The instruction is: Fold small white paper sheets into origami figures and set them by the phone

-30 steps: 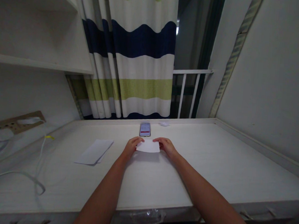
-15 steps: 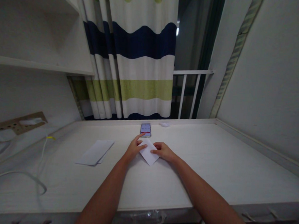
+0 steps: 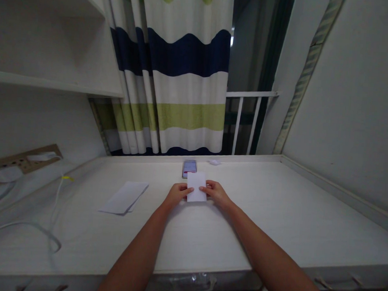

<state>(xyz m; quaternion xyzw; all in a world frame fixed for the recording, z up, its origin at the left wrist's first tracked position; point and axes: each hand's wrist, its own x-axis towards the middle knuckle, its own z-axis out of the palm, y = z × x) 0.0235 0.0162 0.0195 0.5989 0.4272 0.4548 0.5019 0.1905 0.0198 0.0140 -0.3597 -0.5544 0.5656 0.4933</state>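
Left grip (image 3: 178, 193), right grip (image 3: 216, 193): both pinching one paper (image 3: 197, 182). Beyond them: phone (image 3: 189, 166), partly hidden. Leftward: sheets (image 3: 124, 197), cable (image 3: 29, 224).

Open desk (image 3: 285, 214) right of hands (image 3: 216, 193), phone (image 3: 190, 166) just beyond, papers (image 3: 124, 197) left

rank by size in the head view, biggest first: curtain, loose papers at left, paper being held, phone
1. Curtain
2. Loose papers
3. Held paper
4. Phone, judged by its visible part; the paper partly covers it
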